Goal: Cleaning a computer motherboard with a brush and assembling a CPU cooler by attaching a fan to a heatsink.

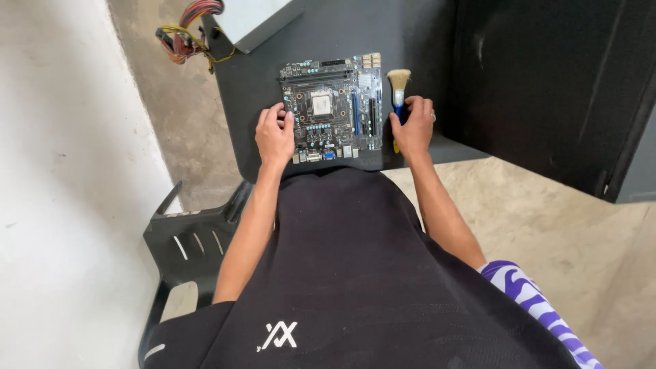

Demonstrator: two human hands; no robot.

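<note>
black table [424,41]: left grip [275,134] flat, loose on motherboard [331,109]; right grip [413,126] clenched round brush [398,87] handle.

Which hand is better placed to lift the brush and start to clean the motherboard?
The right hand: it already rests on the brush beside the motherboard. The left hand lies on the board's opposite edge.
</note>
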